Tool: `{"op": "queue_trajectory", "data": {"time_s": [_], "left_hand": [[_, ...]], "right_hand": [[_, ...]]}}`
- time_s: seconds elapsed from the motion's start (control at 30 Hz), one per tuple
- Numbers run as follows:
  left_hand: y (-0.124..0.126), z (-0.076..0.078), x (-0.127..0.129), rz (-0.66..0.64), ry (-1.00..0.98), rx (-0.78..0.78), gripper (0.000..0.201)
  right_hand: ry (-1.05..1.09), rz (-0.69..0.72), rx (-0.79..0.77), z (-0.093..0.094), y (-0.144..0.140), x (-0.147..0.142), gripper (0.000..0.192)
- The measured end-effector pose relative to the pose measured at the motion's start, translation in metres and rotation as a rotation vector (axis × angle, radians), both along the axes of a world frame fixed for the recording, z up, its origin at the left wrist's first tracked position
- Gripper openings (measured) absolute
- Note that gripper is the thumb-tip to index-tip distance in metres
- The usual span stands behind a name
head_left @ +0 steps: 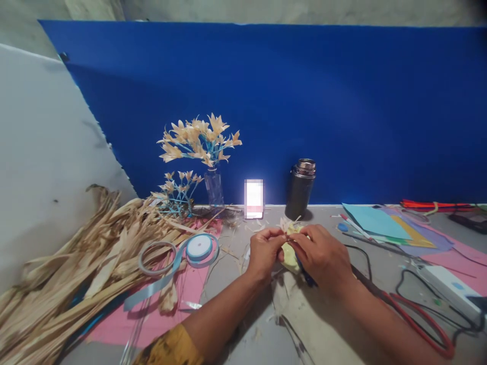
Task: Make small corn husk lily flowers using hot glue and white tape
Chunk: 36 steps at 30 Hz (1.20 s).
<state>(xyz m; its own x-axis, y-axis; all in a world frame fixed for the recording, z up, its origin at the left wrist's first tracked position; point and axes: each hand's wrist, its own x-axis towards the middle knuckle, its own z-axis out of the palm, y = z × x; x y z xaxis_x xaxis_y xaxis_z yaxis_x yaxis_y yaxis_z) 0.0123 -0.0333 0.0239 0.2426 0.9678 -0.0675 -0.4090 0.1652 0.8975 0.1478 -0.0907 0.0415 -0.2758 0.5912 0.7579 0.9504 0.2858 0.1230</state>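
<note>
A big blue board (pixel 304 101) stands across the back of the frame. Below it lies the grey bench (pixel 331 329). At lower left a large heap of dry husk strips (pixel 68 274) spreads over the bench, partly on a pink sheet (pixel 182 299). Coloured paper sheets (pixel 384 225) lie at the right, with a red cable (pixel 422 319) near them. A glass bottle of husk flowers (pixel 200 139) stands at the back, left of the middle. A dark steel flask (pixel 301 188) stands to its right. A roll of light blue ribbon (pixel 198 247) rests beside the heap.

In the middle of the frame, the left hand (pixel 264 253) and the right hand (pixel 323 256) are both closed, pinching a small pale yellow husk flower (pixel 289 243) between their fingertips, just above the bench.
</note>
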Motion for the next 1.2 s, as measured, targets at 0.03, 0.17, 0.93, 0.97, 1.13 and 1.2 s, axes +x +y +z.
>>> {"op": "queue_trajectory", "data": {"time_s": [0.03,0.17,0.93,0.97,1.13,1.2], "left_hand": [[-0.001,0.000,0.000,-0.007,0.000,0.001,0.031],[-0.003,0.001,-0.002,-0.027,0.011,-0.009,0.030],[-0.005,-0.004,-0.004,-0.389,-0.183,-0.361,0.028],[-0.005,-0.004,-0.004,-0.390,-0.179,-0.355,0.028],[-0.009,-0.004,0.001,-0.321,-0.133,-0.328,0.027],[-0.011,-0.003,0.003,-0.279,-0.104,-0.321,0.025]], "right_hand": [[0.008,-0.007,0.012,-0.002,0.001,0.000,0.025],[0.143,0.036,-0.005,-0.009,0.000,0.004,0.023],[1.948,0.425,-0.403,-0.009,0.013,0.020,0.039],[1.955,0.431,-0.402,-0.008,0.013,0.019,0.040],[1.961,0.439,-0.394,-0.011,0.011,0.009,0.040],[1.951,0.433,-0.395,-0.016,0.011,0.004,0.040]]}}
